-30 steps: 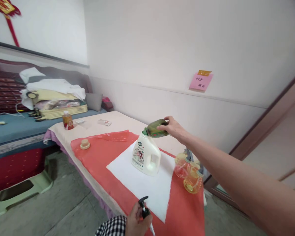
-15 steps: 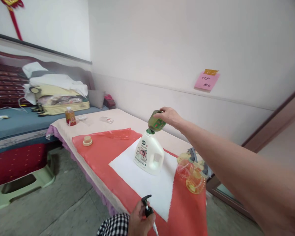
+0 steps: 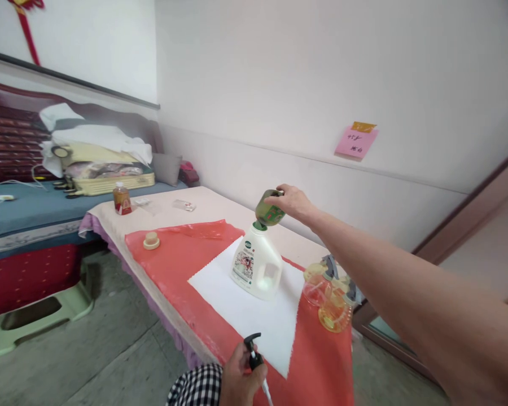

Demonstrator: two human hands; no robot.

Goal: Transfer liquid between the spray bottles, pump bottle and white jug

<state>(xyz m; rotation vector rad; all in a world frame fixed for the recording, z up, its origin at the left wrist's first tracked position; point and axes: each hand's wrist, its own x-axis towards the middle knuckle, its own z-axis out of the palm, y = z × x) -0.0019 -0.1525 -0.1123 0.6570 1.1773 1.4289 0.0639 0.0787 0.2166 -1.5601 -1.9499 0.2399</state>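
Observation:
My right hand (image 3: 294, 201) grips a green bottle (image 3: 268, 210) by its base, tipped upside down. The bottle's neck meets the green mouth of a white laundry detergent jug (image 3: 254, 262), which stands upright with a printed label facing me. Whether liquid is flowing cannot be made out. Low in the view, my left hand (image 3: 242, 375) is closed around a black pump dispenser head (image 3: 255, 358), its pale tube pointing down. Beneath the jug lies a white cloth (image 3: 220, 287) over a red plastic sheet (image 3: 175, 270).
Clear spray bottles with grey triggers (image 3: 332, 293) cluster on the table's right. A cream cap (image 3: 151, 240) sits on the red sheet's left part. Farther back stands a bottle of amber liquid (image 3: 121, 198) beside clear packaging (image 3: 184, 205). A red-topped stool (image 3: 34, 293) is at left.
Both hands hold the same things in nearly the same places. The view has shifted very slightly; the green bottle stays tipped over the jug.

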